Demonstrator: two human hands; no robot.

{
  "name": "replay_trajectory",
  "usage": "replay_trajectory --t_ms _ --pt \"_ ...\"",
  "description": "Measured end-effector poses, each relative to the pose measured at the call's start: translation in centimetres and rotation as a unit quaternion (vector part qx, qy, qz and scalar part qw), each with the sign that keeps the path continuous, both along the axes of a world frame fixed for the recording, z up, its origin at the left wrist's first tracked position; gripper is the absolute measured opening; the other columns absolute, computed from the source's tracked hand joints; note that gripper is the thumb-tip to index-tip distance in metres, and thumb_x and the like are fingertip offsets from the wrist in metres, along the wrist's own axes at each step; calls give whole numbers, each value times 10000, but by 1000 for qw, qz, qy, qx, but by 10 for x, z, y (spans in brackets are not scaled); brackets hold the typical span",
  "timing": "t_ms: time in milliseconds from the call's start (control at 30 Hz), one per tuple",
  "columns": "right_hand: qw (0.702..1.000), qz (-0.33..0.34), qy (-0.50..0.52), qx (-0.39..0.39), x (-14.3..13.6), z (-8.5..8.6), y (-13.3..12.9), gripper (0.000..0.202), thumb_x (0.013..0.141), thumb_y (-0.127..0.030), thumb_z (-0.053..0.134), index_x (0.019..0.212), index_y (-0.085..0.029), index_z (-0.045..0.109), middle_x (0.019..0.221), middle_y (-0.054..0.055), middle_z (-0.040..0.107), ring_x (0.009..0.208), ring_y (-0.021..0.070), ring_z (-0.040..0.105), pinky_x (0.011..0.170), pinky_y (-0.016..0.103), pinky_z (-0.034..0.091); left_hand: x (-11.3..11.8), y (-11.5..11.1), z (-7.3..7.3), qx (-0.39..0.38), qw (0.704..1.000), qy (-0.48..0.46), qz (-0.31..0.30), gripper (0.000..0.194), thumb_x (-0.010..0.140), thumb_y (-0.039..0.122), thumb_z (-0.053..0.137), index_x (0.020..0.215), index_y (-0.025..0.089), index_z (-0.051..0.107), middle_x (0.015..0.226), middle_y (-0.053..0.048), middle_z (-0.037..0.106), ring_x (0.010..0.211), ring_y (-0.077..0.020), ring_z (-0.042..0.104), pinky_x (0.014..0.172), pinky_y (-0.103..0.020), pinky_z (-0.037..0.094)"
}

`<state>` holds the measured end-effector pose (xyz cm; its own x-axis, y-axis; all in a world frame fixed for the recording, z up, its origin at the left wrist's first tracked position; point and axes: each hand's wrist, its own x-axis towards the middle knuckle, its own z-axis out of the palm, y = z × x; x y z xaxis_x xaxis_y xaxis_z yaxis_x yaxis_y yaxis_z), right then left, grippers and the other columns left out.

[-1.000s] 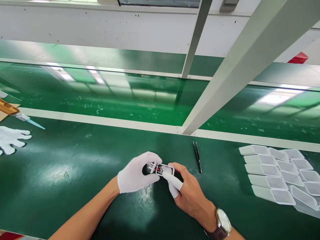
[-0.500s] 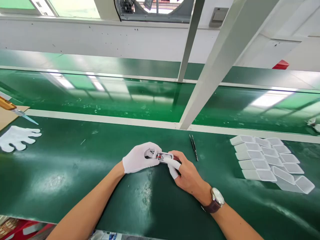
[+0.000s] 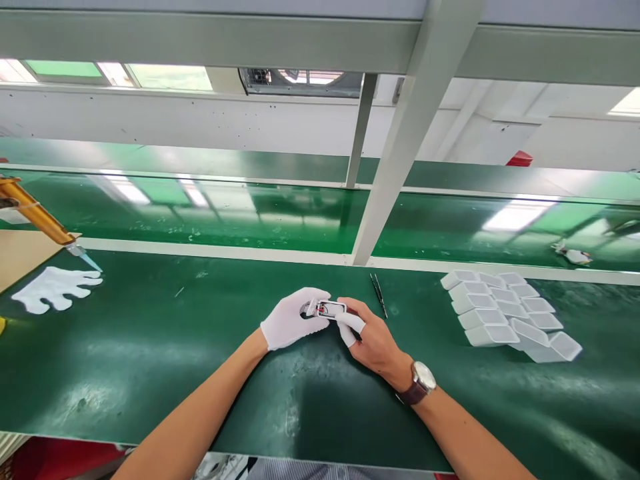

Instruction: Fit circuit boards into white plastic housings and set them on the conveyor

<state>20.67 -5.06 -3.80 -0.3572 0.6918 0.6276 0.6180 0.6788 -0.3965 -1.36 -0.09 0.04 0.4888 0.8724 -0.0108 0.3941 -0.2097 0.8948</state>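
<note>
My left hand point(image 3: 296, 319), in a white glove, is closed around the left end of a small white plastic housing point(image 3: 332, 309). Red and dark wires show inside its open face, and a white flap or piece stands up at its left end. My right hand point(image 3: 373, 337) wears white finger covers on some fingers and grips the housing's right end. Both hands hold it above the green table. Black tweezers point(image 3: 379, 295) lie on the table just beyond my right hand.
Translucent white boxes point(image 3: 493, 313) are grouped on the right. At the left lie a white glove point(image 3: 57, 288) and a brown board point(image 3: 27, 257), with an amber dispensing syringe point(image 3: 43, 215) above them. A slanted metal post point(image 3: 395, 153) rises at the table's back edge.
The camera view has tilted up and shifted, showing more of the syringe and an overhead beam. The housing's open face now shows more clearly; both hands still hold it.
</note>
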Motion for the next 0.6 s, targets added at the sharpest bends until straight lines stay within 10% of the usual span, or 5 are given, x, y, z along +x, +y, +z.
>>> replay_trajectory --t_ms 333,600 --pt "998 17 -24 52 3 -3 -1 457 931 -64 553 1357 -221 508 1370 166 567 1286 246 581 985 425 599 13 -14 -8 -66 982 -169 52 379 868 376 634 1192 180 632 1159 -92 718 1072 -238 680 990 -389 537" --pt "999 28 -13 35 1 2 -2 441 924 -63 545 1334 -224 535 1354 161 597 1267 249 603 981 432 601 14 -16 -6 -46 989 -116 76 302 866 298 600 1149 209 650 1133 -65 729 1035 -222 692 956 -387 554"
